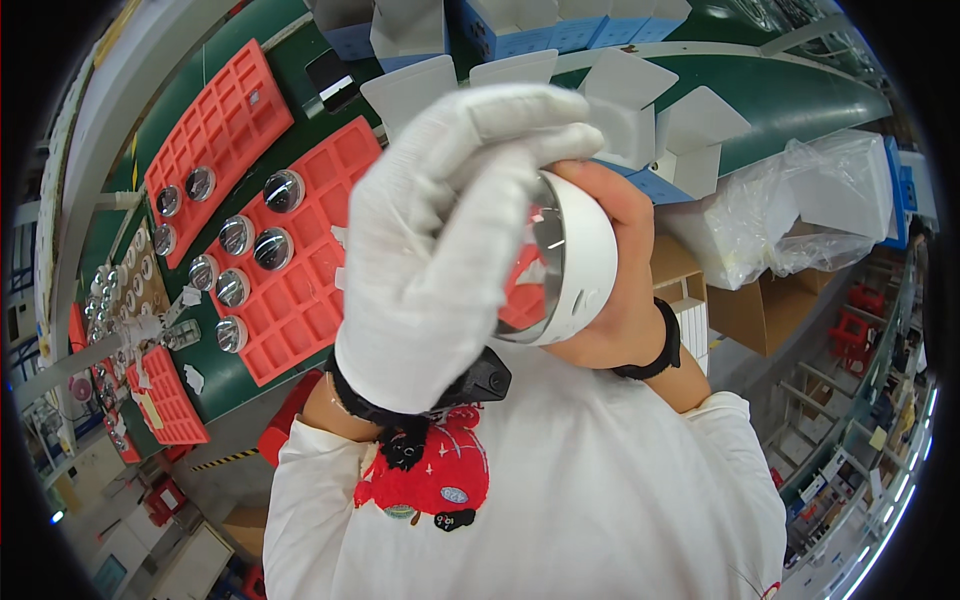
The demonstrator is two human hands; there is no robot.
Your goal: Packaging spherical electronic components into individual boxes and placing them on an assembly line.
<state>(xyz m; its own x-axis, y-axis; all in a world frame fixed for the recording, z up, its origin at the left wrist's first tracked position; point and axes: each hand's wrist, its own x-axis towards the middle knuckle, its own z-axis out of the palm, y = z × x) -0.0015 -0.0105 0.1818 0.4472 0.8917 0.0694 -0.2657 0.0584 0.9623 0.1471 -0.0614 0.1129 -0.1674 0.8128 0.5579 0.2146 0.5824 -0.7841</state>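
the gloved left hand [440,250] presses flat over the shiny face of a white dome housing [575,265], which the bare right hand [625,270] cups tight, held up near the person's face. i'd worry the glove smears the lens, or the dome slips.

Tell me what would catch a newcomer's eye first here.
Dead centre, a white-gloved left hand covers the glossy face of a white dome-shaped device, which the bare right hand cups from behind, close to the camera. To the left, on the green bench, lie red compartment trays, with shiny dome parts in several cells. Along the top stand open white and blue cartons.
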